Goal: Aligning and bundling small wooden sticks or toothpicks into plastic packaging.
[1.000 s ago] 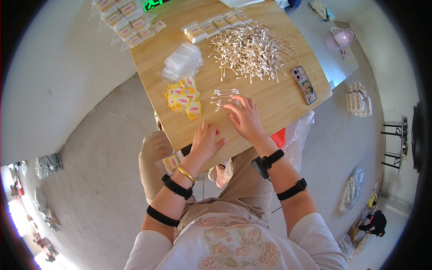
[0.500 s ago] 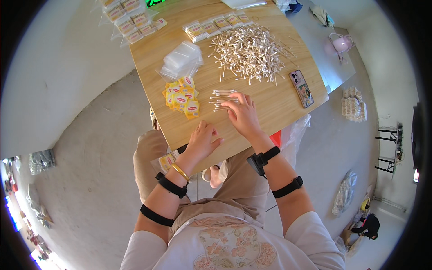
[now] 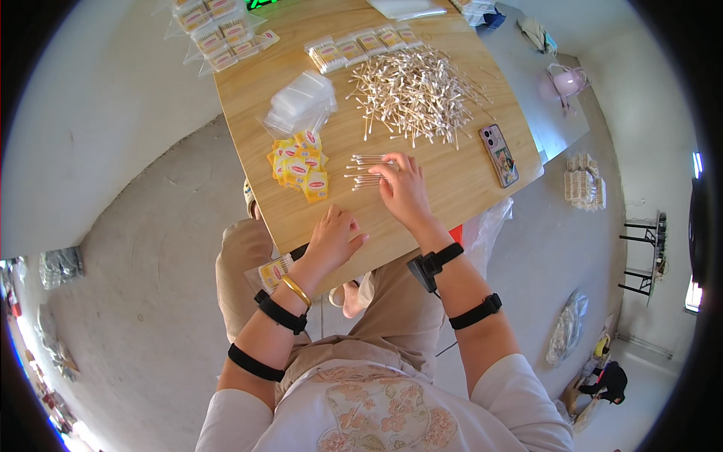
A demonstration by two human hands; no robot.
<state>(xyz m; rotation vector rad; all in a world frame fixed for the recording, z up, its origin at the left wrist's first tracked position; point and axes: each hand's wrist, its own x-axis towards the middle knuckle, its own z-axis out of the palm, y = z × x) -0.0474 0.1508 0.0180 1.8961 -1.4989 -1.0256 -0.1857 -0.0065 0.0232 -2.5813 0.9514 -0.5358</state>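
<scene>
A small row of cotton swabs (image 3: 364,179) lies side by side on the wooden table (image 3: 286,218). Over its right end is my right hand (image 3: 405,190), fingers bent and apart, fingertips touching the swabs and partly covering them. My left hand (image 3: 330,239) rests at the table's near edge, loosely curled, thumb apart, with nothing visible in it. Beyond the row spreads a large heap of loose cotton swabs (image 3: 416,94). To the left are a pile of yellow-and-white printed cards (image 3: 300,166) and a stack of clear plastic bags (image 3: 303,102).
Filled swab packs (image 3: 327,56) line the table's far side, with more bagged packs (image 3: 215,34) at far left. A phone (image 3: 499,154) lies near the right edge. One pack (image 3: 273,273) is beside my left wrist, below the table edge. Bundled swabs (image 3: 584,182) stand at right.
The whole view has shifted slightly. Both hands stay almost in place, my right fingers still at the small row of swabs.
</scene>
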